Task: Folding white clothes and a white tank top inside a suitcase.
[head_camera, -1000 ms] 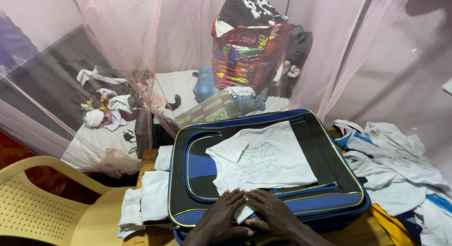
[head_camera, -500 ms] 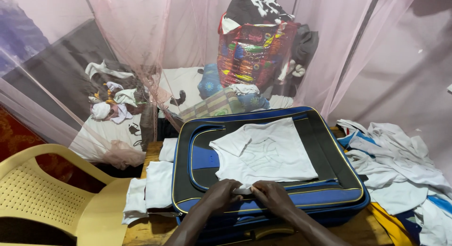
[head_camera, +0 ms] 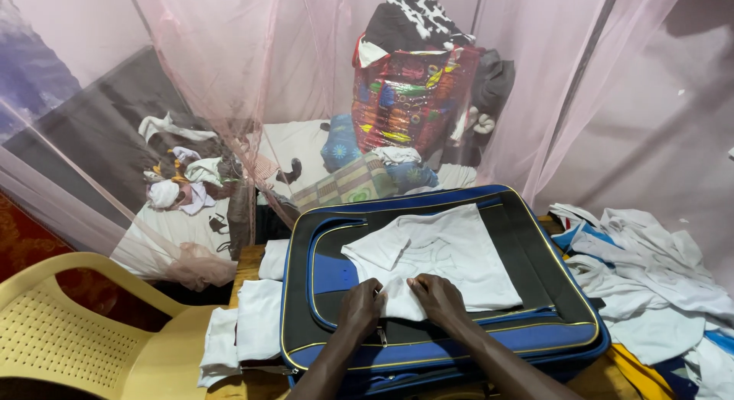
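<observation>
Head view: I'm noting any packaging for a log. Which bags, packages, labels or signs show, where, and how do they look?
Woven shopping bag: on the bed behind the suitcase, upright, stuffed full, red with multicoloured print.
Patterned pouch: flat at the bag's foot, green and tan checks.
No signs, screens or readable labels show.

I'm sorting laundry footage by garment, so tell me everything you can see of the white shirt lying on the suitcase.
The white shirt looks like thin soft cotton, plain with faint outlined markings. It lies flat and spread on the closed blue and black suitcase, a short sleeve pointing left, slightly creased. Its near edge is pressed or pinched by the left hand and right hand, side by side.
</observation>
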